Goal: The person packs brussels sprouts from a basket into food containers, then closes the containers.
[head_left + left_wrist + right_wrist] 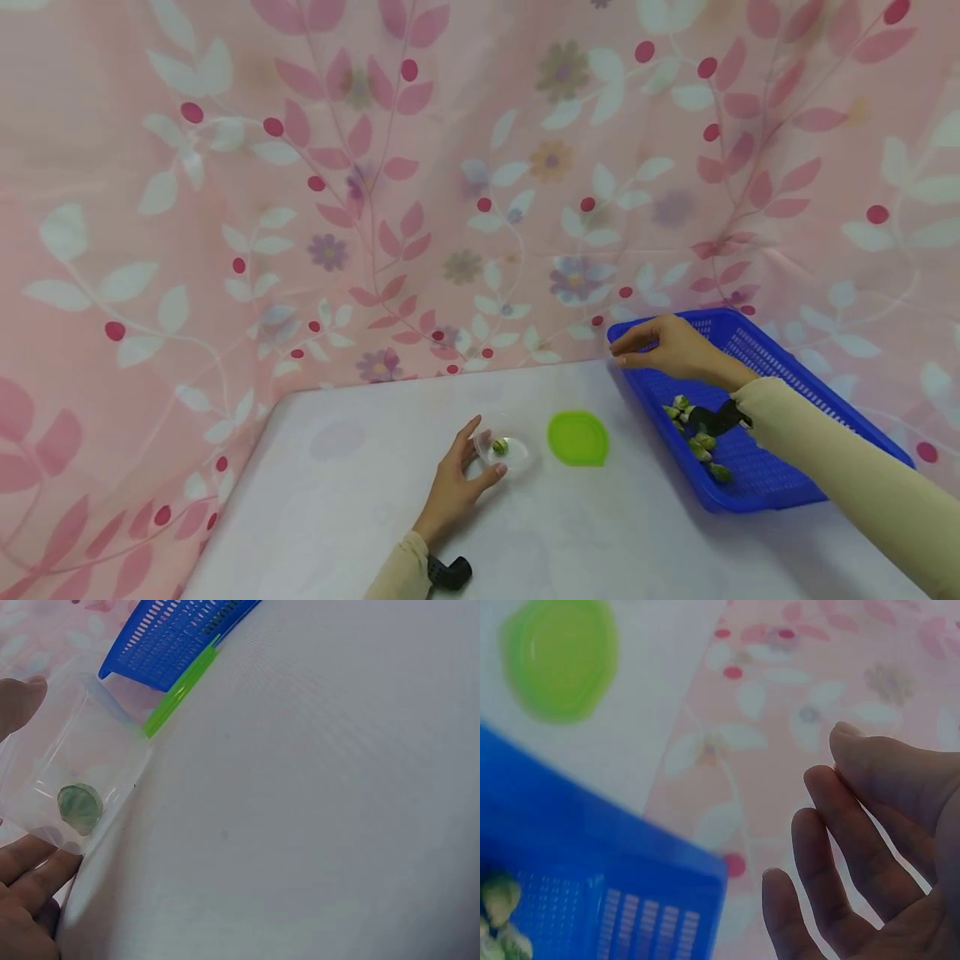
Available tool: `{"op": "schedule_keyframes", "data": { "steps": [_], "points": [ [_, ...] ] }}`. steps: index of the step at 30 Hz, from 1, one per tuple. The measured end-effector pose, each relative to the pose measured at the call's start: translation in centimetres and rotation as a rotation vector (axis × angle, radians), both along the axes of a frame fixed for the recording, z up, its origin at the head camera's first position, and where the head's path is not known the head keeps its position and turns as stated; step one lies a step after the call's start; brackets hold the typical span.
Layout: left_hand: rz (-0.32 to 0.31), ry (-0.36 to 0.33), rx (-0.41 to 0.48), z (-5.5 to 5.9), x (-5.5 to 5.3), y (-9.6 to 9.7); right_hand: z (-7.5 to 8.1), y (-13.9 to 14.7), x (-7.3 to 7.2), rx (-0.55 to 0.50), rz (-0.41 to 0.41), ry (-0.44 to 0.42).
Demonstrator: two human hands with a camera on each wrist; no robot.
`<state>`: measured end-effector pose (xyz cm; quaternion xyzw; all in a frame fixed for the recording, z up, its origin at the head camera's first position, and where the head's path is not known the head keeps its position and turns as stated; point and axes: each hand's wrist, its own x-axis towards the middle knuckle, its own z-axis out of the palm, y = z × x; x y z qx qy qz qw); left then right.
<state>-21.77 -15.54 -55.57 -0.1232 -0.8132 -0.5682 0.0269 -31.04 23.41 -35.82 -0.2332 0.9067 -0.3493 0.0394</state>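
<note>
A small clear plastic container [517, 454] stands on the table with one Brussels sprout [500, 447] inside. My left hand [455, 483] holds it from the left, thumb on the near side and fingers on the far side. In the left wrist view the sprout [80, 808] shows through the container's wall. Over the far left corner of the blue basket [757, 467] hovers my right hand [675, 350]. Its fingers are loosely bent, with nothing seen between them. Several more Brussels sprouts [702, 446] lie along the basket's left side, partly hidden by the wrist camera.
A bright green lid [577, 438] lies flat between the container and the basket. The white table [360, 500] ends at the back against a pink floral cloth [450, 208]. The right forearm [847, 475] crosses over the basket.
</note>
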Motion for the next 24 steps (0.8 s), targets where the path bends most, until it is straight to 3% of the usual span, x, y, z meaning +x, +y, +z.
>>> {"op": "schedule_keyframes", "data": {
  "steps": [7,18,24],
  "points": [
    [0.001,-0.002,0.001,0.0,-0.1,-0.3,-0.8,2.3,-0.4,0.037,-0.075,0.020],
    [-0.006,-0.013,0.001,0.2,0.1,-0.1,-4.9,5.7,-1.7,0.113,-0.120,-0.006],
    [-0.011,-0.014,0.007,0.2,0.2,0.0,-6.8,7.8,-2.1,0.177,-0.086,-0.019]
  ]
}}
